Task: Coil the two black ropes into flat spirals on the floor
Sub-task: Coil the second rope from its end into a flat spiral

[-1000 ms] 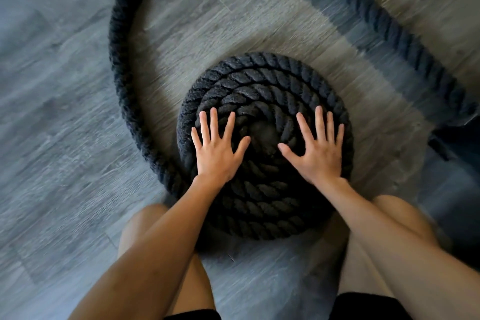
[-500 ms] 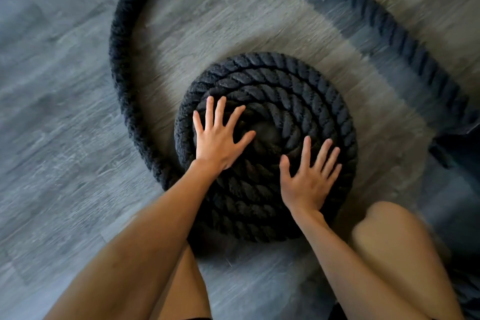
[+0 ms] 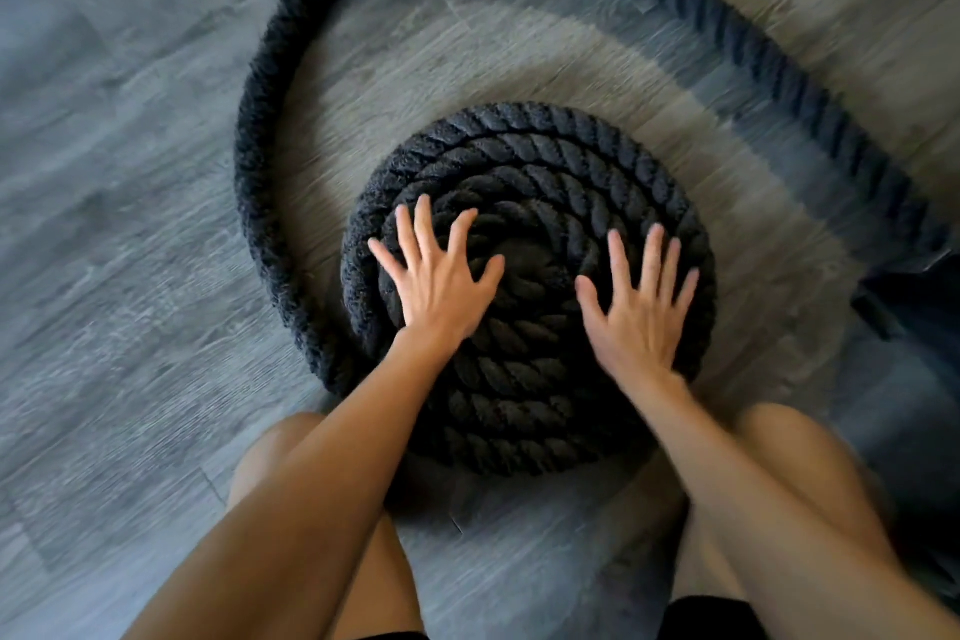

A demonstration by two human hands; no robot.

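A thick black twisted rope is wound into a flat spiral (image 3: 535,161) of several turns on the grey wood floor, just in front of my knees. Its loose tail (image 3: 260,130) leaves the spiral at the lower left, arcs up around the left side and runs off to the right edge. My left hand (image 3: 441,286) lies flat, fingers spread, on the left part of the spiral near its centre. My right hand (image 3: 639,312) lies flat with spread fingers on the right part. Neither hand grips the rope. Only one rope is seen.
Grey wood-plank floor (image 3: 114,276) stretches to the left and behind the rope. A dark object (image 3: 914,296) sits at the right edge beside the rope tail. My bare knees (image 3: 270,452) rest on the floor below the spiral.
My right hand has shifted from the lower right of the spiral back up to its right side. My left hand stayed on the left part, fingers still spread. The view has tilted slightly.
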